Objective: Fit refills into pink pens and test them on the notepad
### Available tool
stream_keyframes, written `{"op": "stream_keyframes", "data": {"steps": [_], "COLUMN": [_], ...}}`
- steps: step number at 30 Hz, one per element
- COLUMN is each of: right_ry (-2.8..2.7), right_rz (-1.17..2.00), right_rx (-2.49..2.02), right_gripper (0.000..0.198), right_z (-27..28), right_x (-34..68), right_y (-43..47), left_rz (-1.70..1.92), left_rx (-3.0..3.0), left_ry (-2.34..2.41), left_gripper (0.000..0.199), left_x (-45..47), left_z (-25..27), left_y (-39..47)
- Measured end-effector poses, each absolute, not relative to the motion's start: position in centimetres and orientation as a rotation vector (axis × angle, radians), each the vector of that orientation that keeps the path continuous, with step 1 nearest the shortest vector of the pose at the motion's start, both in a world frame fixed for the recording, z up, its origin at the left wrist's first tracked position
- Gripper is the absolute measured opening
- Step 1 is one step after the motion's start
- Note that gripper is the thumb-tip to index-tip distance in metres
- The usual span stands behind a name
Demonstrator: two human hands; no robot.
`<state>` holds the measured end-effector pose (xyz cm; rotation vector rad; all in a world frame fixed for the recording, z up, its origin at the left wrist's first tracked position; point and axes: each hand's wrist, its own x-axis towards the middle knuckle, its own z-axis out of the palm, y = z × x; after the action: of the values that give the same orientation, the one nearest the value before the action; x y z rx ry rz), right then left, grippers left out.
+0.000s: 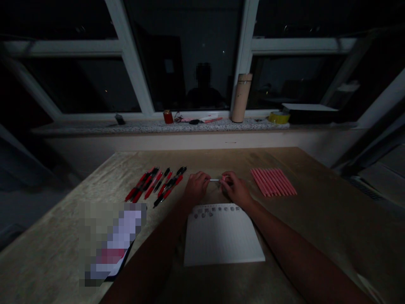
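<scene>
Above the top edge of a lined notepad (pixel 224 238), a thin white rod (pixel 214 180) spans the gap between my hands. My left hand (pixel 196 186) is closed, its fingertips pinching the rod's left end. At the other end, my right hand (pixel 236 189) is closed too, thumb and fingers curled round it; a small pinkish part shows there, partly hidden by the fingers. Small dark scribbled circles run along the upper lines of the page. Left of my hands lie several red and black pens (pixel 158 185), and to the right is a neat row of pink pens (pixel 274 182).
A phone-like object (pixel 115 245), blurred out, lies on the table (pixel 57 236) at the left. On the window sill (pixel 142 126) stand a tan flask (pixel 242 98), a small red jar (pixel 168 117) and a roll of yellow tape (pixel 278 117). The room is dim.
</scene>
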<state>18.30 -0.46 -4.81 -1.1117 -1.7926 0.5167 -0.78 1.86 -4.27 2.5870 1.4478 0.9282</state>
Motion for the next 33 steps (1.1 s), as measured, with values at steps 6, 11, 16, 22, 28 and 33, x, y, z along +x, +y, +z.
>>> {"op": "stream_keyframes", "data": {"steps": [6,11,16,22,28,33], "right_ry": [-1.529,-1.393,-1.478,-1.597,-1.753,-1.786], "right_rz": [0.642,0.792,0.64,0.578,0.526,0.558], "right_rx": [-1.07,-1.021,-1.098,-1.146,-1.114,-1.096], "right_gripper": [0.026,0.029,0.026,0.024,0.025,0.025], "right_z": [-5.0,-5.3,-5.4,-5.5,-5.1,-4.9], "right_x": [18.3,18.4,18.6,18.7,18.4,18.2], "right_y": [0.0,0.5,0.5,0.4,0.0,-0.2], "left_rz": [1.078,1.15,1.344,1.57,1.691,1.612], "left_rx": [2.554,2.509,2.34,2.134,1.915,1.865], "left_ry": [1.397,1.388,1.432,1.336,1.253,1.24], "left_gripper": [0.014,0.012,0.013,0.016,0.027,0.031], "left_x": [-0.9,-0.9,-0.8,-0.4,-0.2,0.1], "left_z": [-4.6,-4.7,-4.7,-3.8,-2.8,-3.6], "left_y": [2.0,2.2,2.0,1.7,1.7,1.9]}}
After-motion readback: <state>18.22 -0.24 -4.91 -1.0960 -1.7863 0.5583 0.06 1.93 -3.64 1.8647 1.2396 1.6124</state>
